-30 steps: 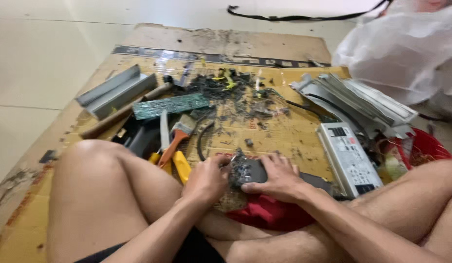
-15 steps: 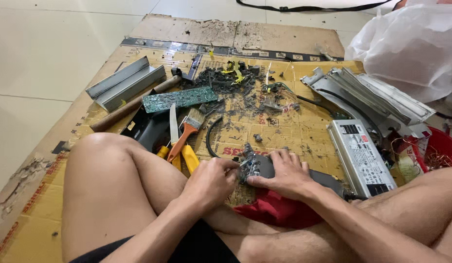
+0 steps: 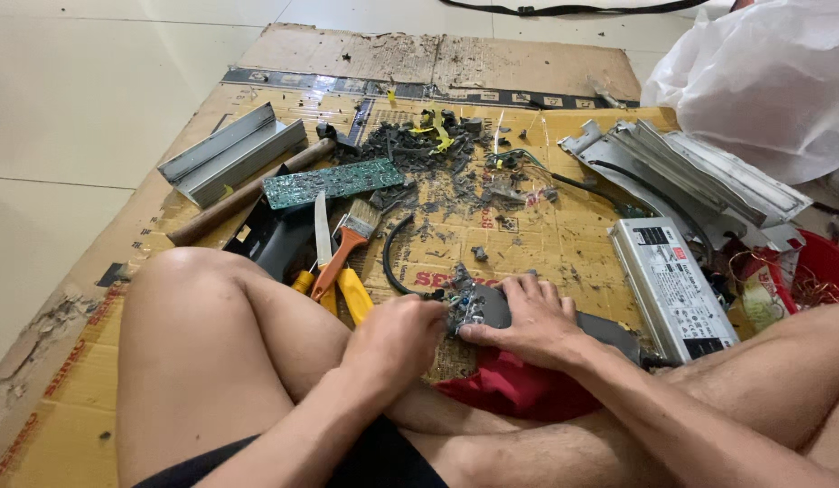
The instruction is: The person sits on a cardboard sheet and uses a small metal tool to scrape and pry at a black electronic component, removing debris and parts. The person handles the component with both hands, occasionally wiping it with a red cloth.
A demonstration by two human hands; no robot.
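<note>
Cardboard sheet point(image 3: 564, 248), yellow-brown and flattened, spread over pale floor tiles point(image 3: 67, 108) and strewn with tools and scrap. Open room only at the far left, on bare tile, and along the torn upper edge of the sheet; elsewhere crowded. Bounded on the right by a white plastic bag point(image 3: 763, 81), a stack of bent grey metal casings point(image 3: 690, 172) and a red basket point(image 3: 821, 271) with tangled wire. Hemmed in low in the view by two bare crossed legs, with a red cloth point(image 3: 519, 389) between them.

Seen at centre, just above the red cloth: a dark block with a small crumbling circuit board point(image 3: 473, 307) at its left end, grey and black, studded with broken parts, partly hidden by hands. Right hand point(image 3: 528, 321) laid flat over the block, fingers spread and pressing down. Left hand point(image 3: 401, 339) closed, fingertips pinching at the left edge of the board; exact grip hidden.

Just beside the left hand: yellow-handled pliers point(image 3: 351, 294), an orange-handled paintbrush point(image 3: 342, 244) and a knife blade point(image 3: 322, 230). Farther up: a green circuit board point(image 3: 333, 183), a wooden-handled hammer point(image 3: 248, 194), grey metal channels point(image 3: 225, 154), a heap of black debris point(image 3: 428, 149). Right of the hands, near but apart: a silver rectangular power-supply box point(image 3: 672, 285).
</note>
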